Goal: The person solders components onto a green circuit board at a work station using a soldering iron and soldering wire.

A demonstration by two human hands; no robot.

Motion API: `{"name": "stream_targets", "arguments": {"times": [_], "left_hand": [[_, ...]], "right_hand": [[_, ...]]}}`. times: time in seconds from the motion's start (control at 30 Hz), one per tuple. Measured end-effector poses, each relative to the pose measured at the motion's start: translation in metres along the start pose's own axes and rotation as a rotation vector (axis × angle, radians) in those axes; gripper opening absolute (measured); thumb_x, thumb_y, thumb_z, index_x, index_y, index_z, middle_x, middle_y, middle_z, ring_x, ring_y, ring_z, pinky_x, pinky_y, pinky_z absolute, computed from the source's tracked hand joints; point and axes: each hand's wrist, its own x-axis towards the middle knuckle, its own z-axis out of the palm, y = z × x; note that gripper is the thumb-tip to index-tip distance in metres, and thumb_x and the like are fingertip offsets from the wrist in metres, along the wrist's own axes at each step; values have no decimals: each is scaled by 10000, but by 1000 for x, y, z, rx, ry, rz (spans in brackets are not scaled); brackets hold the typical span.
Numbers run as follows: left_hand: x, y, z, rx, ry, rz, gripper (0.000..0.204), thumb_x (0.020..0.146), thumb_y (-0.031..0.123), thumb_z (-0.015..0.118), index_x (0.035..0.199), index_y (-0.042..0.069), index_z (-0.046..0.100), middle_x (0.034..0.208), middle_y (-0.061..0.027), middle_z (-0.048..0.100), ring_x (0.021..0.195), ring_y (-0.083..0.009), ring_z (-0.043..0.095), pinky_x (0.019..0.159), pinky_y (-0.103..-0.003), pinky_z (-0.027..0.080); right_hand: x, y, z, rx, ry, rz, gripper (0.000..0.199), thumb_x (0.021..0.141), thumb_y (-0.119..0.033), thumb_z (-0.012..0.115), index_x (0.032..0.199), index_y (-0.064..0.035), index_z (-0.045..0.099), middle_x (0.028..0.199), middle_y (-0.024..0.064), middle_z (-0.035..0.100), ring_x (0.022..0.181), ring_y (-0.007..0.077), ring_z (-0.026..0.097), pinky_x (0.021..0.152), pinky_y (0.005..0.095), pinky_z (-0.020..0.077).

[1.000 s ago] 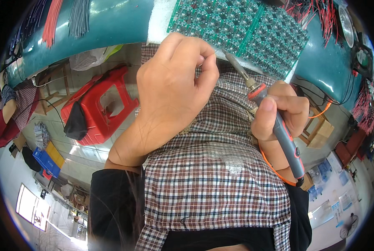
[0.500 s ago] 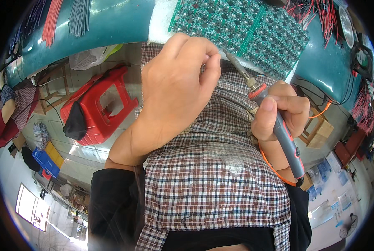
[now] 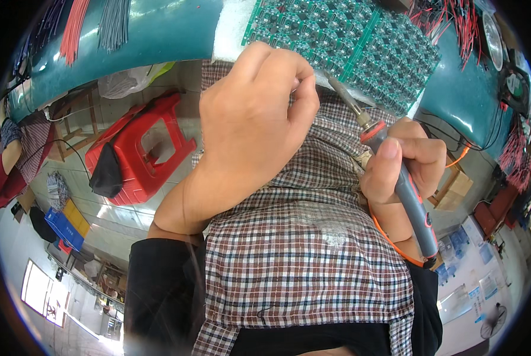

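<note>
My right hand (image 3: 403,160) grips a soldering iron (image 3: 417,204) with a grey and red handle. The iron's metal tip points up and left, near the front edge of a green circuit board panel (image 3: 336,35) crowded with small dark parts. My left hand (image 3: 259,101) is closed, thumb and forefinger pinched together at the panel's lower left edge. Whatever lies in that pinch is hidden or too small to make out. Beneath the panel is a white foam slab (image 3: 227,35). An orange cord (image 3: 390,242) runs by my right wrist to the iron.
Bundles of red wires (image 3: 75,29) and grey wires (image 3: 113,26) lie on the teal table (image 3: 164,29) to the left. More red and black wires (image 3: 455,24) are at the right, near a small fan (image 3: 513,86). A red plastic stool (image 3: 140,154) stands at lower left, and another person's arm (image 3: 10,139) shows at the far left.
My right hand and the soldering iron have shifted slightly right and down. My left hand's pinched fingers have moved a little to the right.
</note>
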Motion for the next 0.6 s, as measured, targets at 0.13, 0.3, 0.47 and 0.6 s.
{"name": "stream_targets", "arguments": {"times": [0.13,0.3,0.47,0.6], "left_hand": [[0,-1,2,-2,-17,13,91,802,40,738,856,72,672,764,-9,602,559,-82,555,536,-237,439],[1,-4,6,-32,-6,24,115,791,99,724,830,104,617,755,-40,574,592,-229,608,507,-337,486],[2,-3,5,-1,-51,43,90,805,42,740,847,61,663,786,-20,606,572,-95,570,531,-238,446],[4,3,-3,-46,-28,8,76,818,42,729,852,58,663,805,-18,606,578,-101,572,522,-233,444]], "right_hand": [[0,-1,2,3,40,44,242,820,4,670,837,-27,430,615,57,527,487,98,464,463,251,356],[3,-7,2,-6,27,100,243,820,7,674,839,-22,434,603,57,524,481,91,459,456,239,345],[4,-7,3,-1,36,89,243,820,10,675,837,-19,435,597,54,516,478,90,456,450,235,335],[4,-15,-2,-44,9,124,204,868,-59,608,860,-42,405,603,49,491,518,93,410,500,254,326]]}}
